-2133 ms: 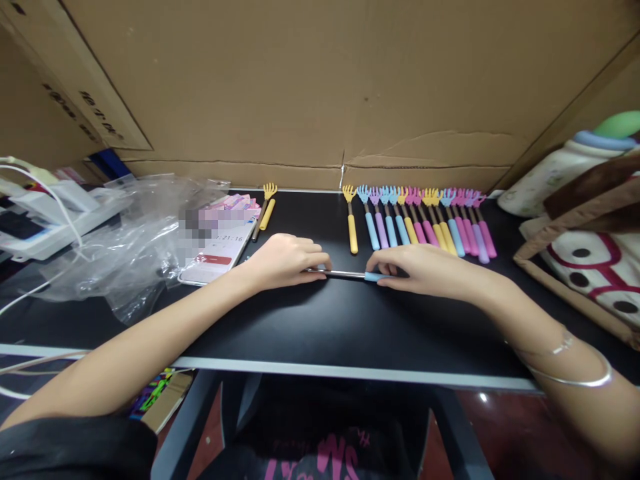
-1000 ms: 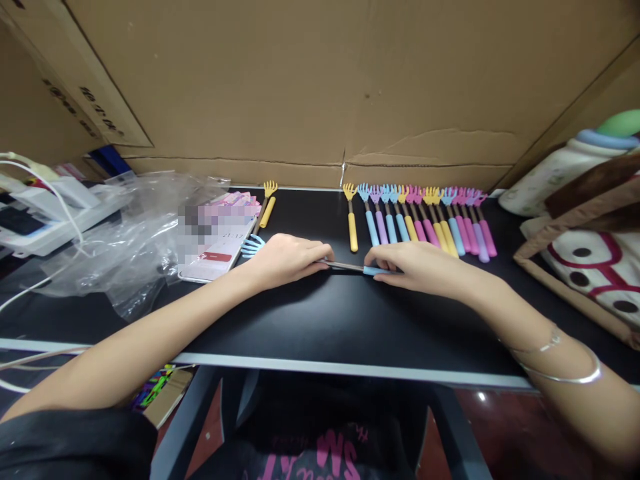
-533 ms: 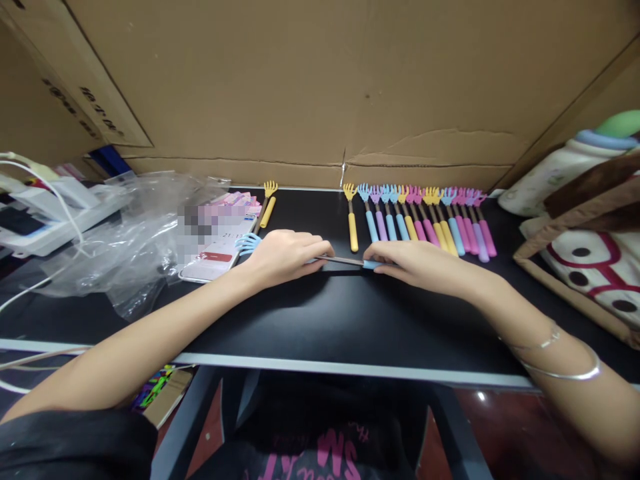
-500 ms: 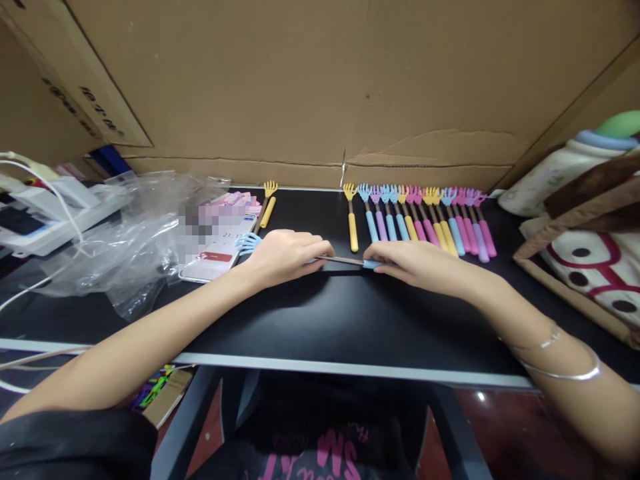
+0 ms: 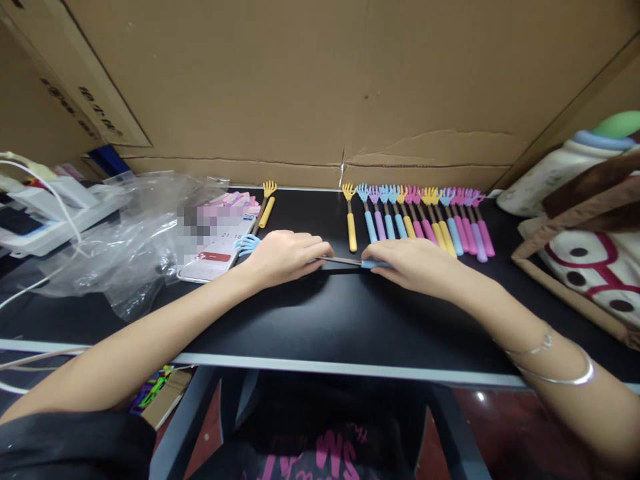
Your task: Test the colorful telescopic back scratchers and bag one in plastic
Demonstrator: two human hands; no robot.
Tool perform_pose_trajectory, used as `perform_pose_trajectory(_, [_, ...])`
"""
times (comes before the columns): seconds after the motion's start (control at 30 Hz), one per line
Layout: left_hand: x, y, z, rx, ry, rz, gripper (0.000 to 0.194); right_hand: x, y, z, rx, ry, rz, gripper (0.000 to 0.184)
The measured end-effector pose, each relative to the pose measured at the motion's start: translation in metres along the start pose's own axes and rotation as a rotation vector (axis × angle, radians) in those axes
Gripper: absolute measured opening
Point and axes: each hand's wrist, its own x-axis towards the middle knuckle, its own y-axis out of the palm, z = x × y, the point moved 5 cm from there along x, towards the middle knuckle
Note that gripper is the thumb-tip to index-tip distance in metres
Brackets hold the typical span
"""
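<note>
My left hand (image 5: 287,259) is closed around one end of a thin metal rod (image 5: 343,260), fingers pressed together. The rod runs across to a light-blue handle (image 5: 373,264) pinched in my right hand (image 5: 410,263); together they look like a back scratcher. Beside my left wrist, a blue claw head (image 5: 246,245) pokes out, partly covered; I cannot tell if it joins the held rod. Behind that hand lie a yellow claw head (image 5: 269,190) on a dark rod and a loose yellow handle (image 5: 267,212). Beyond my right hand, several colourful back scratchers (image 5: 425,217) lie in a row.
Left on the black desk (image 5: 320,320) are a phone (image 5: 210,260), crumpled clear plastic bags (image 5: 145,233) and a white power strip (image 5: 55,213) with cables. A bottle (image 5: 560,173) and a bag (image 5: 590,267) stand at right. Cardboard (image 5: 320,87) walls the back.
My right hand has shifted very slightly left, and more of the blue handle shows beneath its fingers. The left hand stays in place on the rod.
</note>
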Motion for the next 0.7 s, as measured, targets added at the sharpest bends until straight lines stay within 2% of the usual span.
perform_pose_trajectory(0.3, [-0.001, 0.002, 0.005, -0.087, -0.09, 0.02, 0.015, 0.0, -0.011, 0.001, -0.088, -0.043, -0.133, 0.017])
perform_pose_trajectory(0.5, [-0.003, 0.003, 0.011, -0.225, -0.183, 0.029, 0.018, 0.001, -0.012, -0.001, -0.142, -0.01, -0.165, 0.024])
perform_pose_trajectory(0.7, [-0.004, 0.005, 0.014, -0.262, -0.224, 0.037, 0.016, 0.001, -0.013, -0.002, -0.173, 0.019, -0.173, 0.029])
